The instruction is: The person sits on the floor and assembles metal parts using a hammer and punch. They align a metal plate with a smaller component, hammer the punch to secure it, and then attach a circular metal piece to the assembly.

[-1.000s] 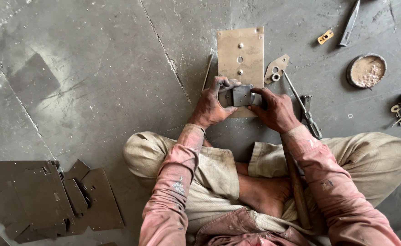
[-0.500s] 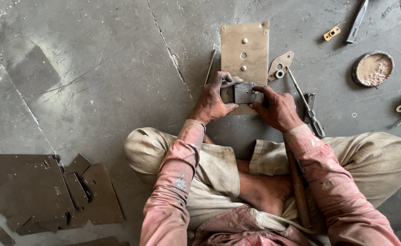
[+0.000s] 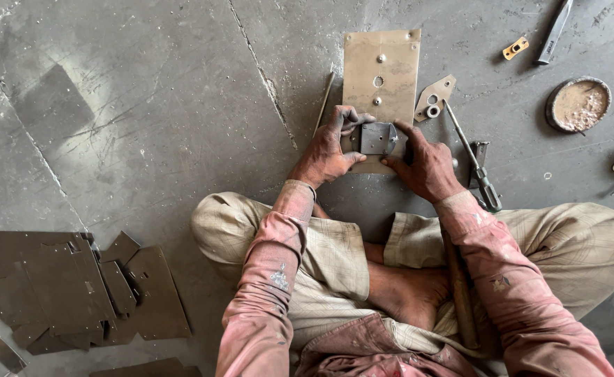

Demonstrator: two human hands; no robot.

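I sit cross-legged on a grey concrete floor. Both hands hold a small grey metal piece [image 3: 377, 138] over the near end of a tan rectangular metal plate [image 3: 383, 63] with holes and rivets. My left hand [image 3: 329, 150] grips the piece's left side, thumb and fingers curled round it. From the right, my right hand [image 3: 424, 162] presses on it with index finger and thumb. A wooden handle [image 3: 458, 293] rests across my lap by my right leg.
A screwdriver [image 3: 474, 159] and a small bracket with a ring [image 3: 432, 98] lie right of the plate. A thin rod [image 3: 324, 101] lies left. A round tin [image 3: 578, 105], a chisel [image 3: 554, 31] and a yellow part [image 3: 515, 48] sit far right. Cut metal sheets [image 3: 69, 290] pile at left.
The view has shifted a little; both hands stay on the small metal piece over the plate, with only slight finger adjustments.
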